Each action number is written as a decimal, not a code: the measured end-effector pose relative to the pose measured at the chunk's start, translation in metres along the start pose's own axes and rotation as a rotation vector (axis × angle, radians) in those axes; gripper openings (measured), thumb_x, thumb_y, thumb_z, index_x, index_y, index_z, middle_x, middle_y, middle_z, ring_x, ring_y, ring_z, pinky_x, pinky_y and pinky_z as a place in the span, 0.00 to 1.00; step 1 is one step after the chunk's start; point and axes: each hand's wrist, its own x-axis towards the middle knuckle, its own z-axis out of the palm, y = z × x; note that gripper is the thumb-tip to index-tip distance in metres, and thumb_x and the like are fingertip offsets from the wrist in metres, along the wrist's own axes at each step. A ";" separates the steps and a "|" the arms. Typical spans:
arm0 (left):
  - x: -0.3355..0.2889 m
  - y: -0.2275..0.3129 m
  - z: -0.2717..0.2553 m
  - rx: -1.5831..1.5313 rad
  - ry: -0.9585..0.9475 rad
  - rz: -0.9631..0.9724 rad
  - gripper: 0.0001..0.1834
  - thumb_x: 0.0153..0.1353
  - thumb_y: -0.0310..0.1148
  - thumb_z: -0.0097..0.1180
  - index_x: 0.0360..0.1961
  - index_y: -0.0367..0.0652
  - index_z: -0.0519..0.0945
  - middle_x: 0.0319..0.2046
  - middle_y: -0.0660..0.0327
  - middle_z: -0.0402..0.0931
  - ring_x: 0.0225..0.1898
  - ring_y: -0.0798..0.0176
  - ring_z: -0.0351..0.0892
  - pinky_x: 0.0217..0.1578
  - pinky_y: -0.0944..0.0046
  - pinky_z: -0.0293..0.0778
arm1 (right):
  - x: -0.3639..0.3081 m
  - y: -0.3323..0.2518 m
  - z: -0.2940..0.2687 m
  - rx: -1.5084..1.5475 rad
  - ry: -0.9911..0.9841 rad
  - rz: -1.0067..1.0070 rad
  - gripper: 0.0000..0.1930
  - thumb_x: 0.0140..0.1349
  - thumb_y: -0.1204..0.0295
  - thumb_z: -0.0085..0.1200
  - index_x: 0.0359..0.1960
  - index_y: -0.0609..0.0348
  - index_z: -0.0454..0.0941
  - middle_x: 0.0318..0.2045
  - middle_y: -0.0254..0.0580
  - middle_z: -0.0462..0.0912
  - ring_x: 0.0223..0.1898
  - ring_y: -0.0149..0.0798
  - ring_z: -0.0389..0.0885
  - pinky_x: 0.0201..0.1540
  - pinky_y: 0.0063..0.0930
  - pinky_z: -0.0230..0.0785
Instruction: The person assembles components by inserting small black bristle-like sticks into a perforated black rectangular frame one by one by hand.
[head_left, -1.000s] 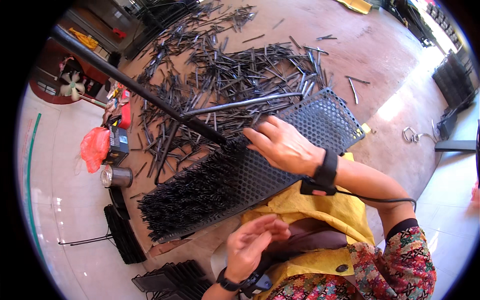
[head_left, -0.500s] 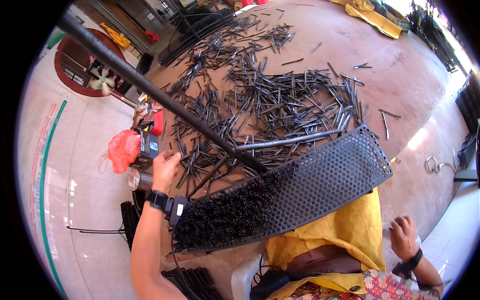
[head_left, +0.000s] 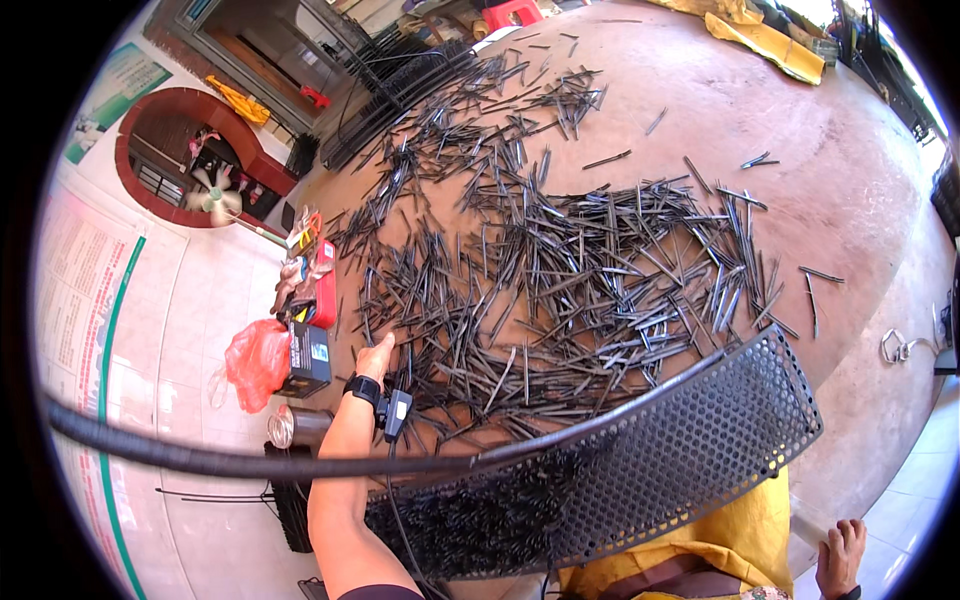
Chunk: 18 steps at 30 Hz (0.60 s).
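Observation:
A long black perforated panel (head_left: pixel 690 445) lies slantwise before my lap. Black bristle-like tufts (head_left: pixel 480 510) fill its left half; bare holes show in the right half. My left hand (head_left: pixel 374 362) is stretched forward over the left edge of a wide heap of thin black strips (head_left: pixel 610 270) on the floor. Its thumb points forward, and the other fingers are mostly hidden, so whether it holds a strip is unclear. At the lower right, beside the yellow cloth (head_left: pixel 745 525) over my lap, my right hand (head_left: pixel 842 555) hangs apart from the panel, fingers loosely bent and apart, nothing visible in it.
A dark pole (head_left: pixel 250 460) crosses from the left rim to the panel, over my left forearm. Left of the heap are a black box (head_left: pixel 305 358), a red plastic bag (head_left: pixel 258 362), a metal canister (head_left: pixel 290 427) and a red bin (head_left: pixel 325 290). A fan (head_left: pixel 213 197) stands farther back.
My left hand has reached farther forward to the heap's edge. The view has shifted, so the panel and my right hand sit lower in it, and the pole now lies nearly level.

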 end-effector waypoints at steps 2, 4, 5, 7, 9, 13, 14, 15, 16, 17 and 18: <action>0.017 0.012 0.008 -0.018 -0.013 0.024 0.49 0.50 0.56 0.58 0.61 0.29 0.55 0.61 0.44 0.55 0.63 0.48 0.53 0.58 0.41 0.50 | -0.003 0.004 -0.001 0.059 -0.055 0.003 0.12 0.54 0.77 0.53 0.41 0.62 0.71 0.44 0.50 0.74 0.48 0.58 0.68 0.49 0.50 0.62; 0.035 0.022 0.021 -0.013 -0.006 0.168 0.51 0.48 0.57 0.59 0.60 0.26 0.55 0.61 0.43 0.55 0.63 0.49 0.53 0.60 0.47 0.50 | -0.005 0.008 0.002 0.081 -0.069 0.022 0.12 0.53 0.78 0.53 0.41 0.63 0.71 0.43 0.51 0.74 0.47 0.58 0.68 0.48 0.49 0.63; 0.041 0.027 0.028 -0.010 -0.004 0.240 0.52 0.47 0.57 0.60 0.60 0.25 0.55 0.61 0.43 0.55 0.63 0.50 0.53 0.60 0.50 0.50 | -0.004 0.007 0.001 0.092 -0.077 0.033 0.13 0.53 0.78 0.52 0.41 0.63 0.71 0.43 0.51 0.75 0.46 0.58 0.69 0.48 0.49 0.63; 0.053 0.035 0.041 0.072 0.086 0.220 0.60 0.43 0.59 0.63 0.61 0.23 0.47 0.62 0.43 0.52 0.65 0.51 0.50 0.62 0.59 0.49 | -0.003 0.008 0.002 0.079 -0.124 0.040 0.14 0.52 0.80 0.51 0.41 0.63 0.71 0.43 0.51 0.74 0.47 0.58 0.68 0.48 0.49 0.63; 0.065 0.038 0.048 0.094 0.081 0.260 0.66 0.39 0.60 0.65 0.62 0.23 0.40 0.63 0.41 0.49 0.65 0.50 0.49 0.63 0.61 0.48 | 0.001 0.006 0.002 0.097 -0.136 0.058 0.14 0.51 0.80 0.51 0.41 0.63 0.70 0.43 0.51 0.74 0.47 0.58 0.68 0.48 0.50 0.63; 0.042 0.064 0.062 0.148 -0.089 0.343 0.70 0.37 0.65 0.63 0.63 0.26 0.37 0.63 0.38 0.47 0.66 0.48 0.48 0.63 0.61 0.46 | 0.003 0.005 0.006 0.072 -0.184 0.042 0.14 0.50 0.81 0.50 0.41 0.61 0.71 0.43 0.51 0.73 0.47 0.59 0.67 0.48 0.50 0.63; 0.058 0.056 0.062 0.296 0.000 0.325 0.70 0.36 0.69 0.59 0.64 0.29 0.36 0.62 0.37 0.49 0.65 0.45 0.49 0.63 0.59 0.47 | 0.005 0.004 0.006 0.071 -0.184 0.036 0.14 0.49 0.82 0.50 0.40 0.61 0.71 0.43 0.50 0.73 0.47 0.59 0.67 0.48 0.50 0.63; 0.061 0.054 0.063 0.459 0.045 0.290 0.70 0.35 0.73 0.55 0.65 0.32 0.37 0.61 0.37 0.52 0.64 0.42 0.52 0.62 0.57 0.49 | 0.007 0.004 0.006 0.068 -0.183 0.033 0.14 0.49 0.82 0.50 0.40 0.61 0.71 0.43 0.50 0.73 0.47 0.59 0.67 0.48 0.50 0.63; 0.055 0.057 0.065 0.524 0.062 0.307 0.68 0.36 0.72 0.54 0.65 0.32 0.38 0.61 0.37 0.53 0.63 0.41 0.53 0.62 0.56 0.51 | 0.008 0.002 0.005 0.061 -0.181 0.036 0.14 0.49 0.82 0.50 0.40 0.61 0.71 0.43 0.50 0.73 0.47 0.58 0.67 0.49 0.50 0.63; 0.047 0.059 0.067 0.591 0.077 0.321 0.67 0.37 0.72 0.53 0.65 0.33 0.40 0.60 0.37 0.54 0.62 0.39 0.54 0.61 0.56 0.52 | 0.008 0.000 0.004 0.053 -0.181 0.038 0.14 0.49 0.82 0.50 0.40 0.61 0.71 0.43 0.50 0.73 0.47 0.58 0.67 0.49 0.49 0.63; 0.038 0.063 0.072 0.606 0.088 0.346 0.64 0.39 0.70 0.53 0.65 0.33 0.42 0.59 0.37 0.56 0.61 0.39 0.56 0.60 0.55 0.54 | 0.008 0.000 0.004 0.054 -0.188 0.034 0.14 0.49 0.81 0.50 0.40 0.61 0.71 0.43 0.50 0.74 0.47 0.58 0.67 0.49 0.49 0.62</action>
